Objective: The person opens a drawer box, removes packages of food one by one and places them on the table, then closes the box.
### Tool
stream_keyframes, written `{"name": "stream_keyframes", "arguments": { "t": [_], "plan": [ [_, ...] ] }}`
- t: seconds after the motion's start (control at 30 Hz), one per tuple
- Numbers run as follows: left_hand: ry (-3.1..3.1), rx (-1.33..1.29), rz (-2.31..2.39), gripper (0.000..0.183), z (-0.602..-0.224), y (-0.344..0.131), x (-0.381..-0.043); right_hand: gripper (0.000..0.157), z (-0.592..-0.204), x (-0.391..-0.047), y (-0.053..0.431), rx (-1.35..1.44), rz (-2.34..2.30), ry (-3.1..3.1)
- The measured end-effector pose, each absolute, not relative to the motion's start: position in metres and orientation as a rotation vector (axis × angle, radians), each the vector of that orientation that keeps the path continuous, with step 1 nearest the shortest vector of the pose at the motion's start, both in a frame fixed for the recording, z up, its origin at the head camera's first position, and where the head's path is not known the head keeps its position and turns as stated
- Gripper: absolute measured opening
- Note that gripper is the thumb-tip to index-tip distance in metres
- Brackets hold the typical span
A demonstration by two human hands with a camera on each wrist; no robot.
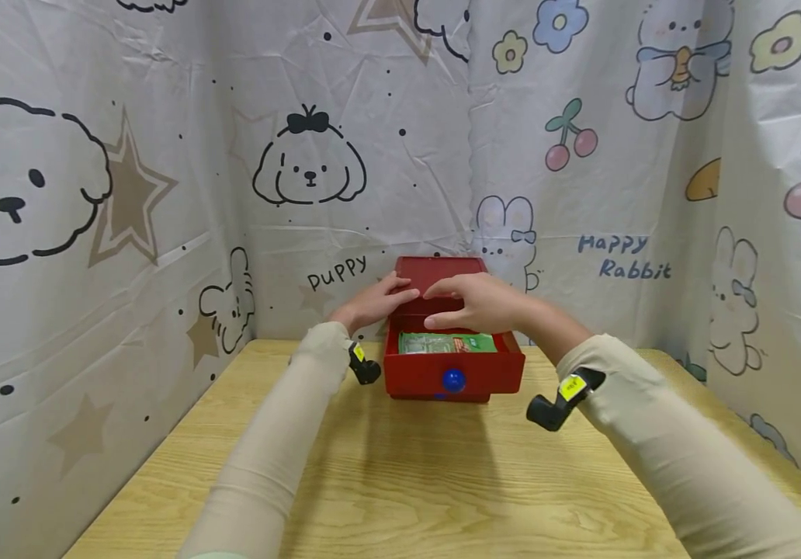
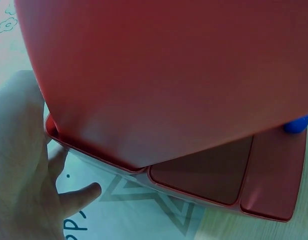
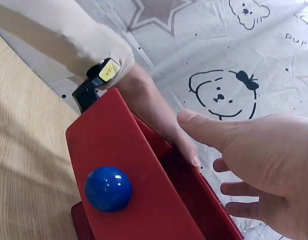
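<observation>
A red drawer unit point(image 1: 438, 271) stands at the table's far end with its drawer point(image 1: 410, 376) pulled out, a round blue knob point(image 1: 453, 380) on the front. In the drawer lies a green and clear packet point(image 1: 445, 343). My left hand point(image 1: 376, 300) is at the unit's upper left, fingers reaching over its edge; in the left wrist view the red drawer hides part of that hand. Above the drawer my right hand point(image 1: 482, 302) hovers, fingers extended and thumb apart, holding nothing. The right wrist view shows the drawer front and its blue knob point(image 3: 108, 189) below that hand.
A wood-grain table point(image 1: 400, 481) carries the unit. Patterned cloth point(image 1: 372, 155) hangs close behind it and along both sides. Each sleeve has a black wrist camera, the left camera point(image 1: 365, 366) beside the drawer and the right camera point(image 1: 554, 407) to its right.
</observation>
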State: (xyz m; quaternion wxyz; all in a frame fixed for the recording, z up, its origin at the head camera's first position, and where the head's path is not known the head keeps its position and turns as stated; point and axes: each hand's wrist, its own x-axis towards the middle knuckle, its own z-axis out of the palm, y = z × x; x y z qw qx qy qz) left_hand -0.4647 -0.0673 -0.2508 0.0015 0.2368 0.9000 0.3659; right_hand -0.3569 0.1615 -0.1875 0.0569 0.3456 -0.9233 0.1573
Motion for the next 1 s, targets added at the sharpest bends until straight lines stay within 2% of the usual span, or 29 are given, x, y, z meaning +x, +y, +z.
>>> {"name": "stream_keyframes", "arguments": {
  "t": [0.27, 0.53, 0.77, 1.0],
  "plan": [
    [2.831, 0.749, 1.134, 0.071, -0.249, -0.066, -0.465, 0.070, -0.194, -0.374, 0.153, 1.052, 0.442, -3.022],
    [2.804, 0.739, 1.153, 0.071, -0.248, -0.066, -0.463, 0.071, -0.202, -0.383, 0.147, 1.178, 0.359, -3.202],
    [2.811, 0.735, 1.169, 0.069, -0.249, -0.067, -0.461, 0.065, -0.214, -0.391, 0.143, 1.083, 0.123, -3.314],
    [2.821, 0.728, 1.174, 0.069, -0.251, -0.069, -0.463, 0.066, -0.226, -0.406, 0.145, 1.151, 0.044, -3.278]
  ]
}}
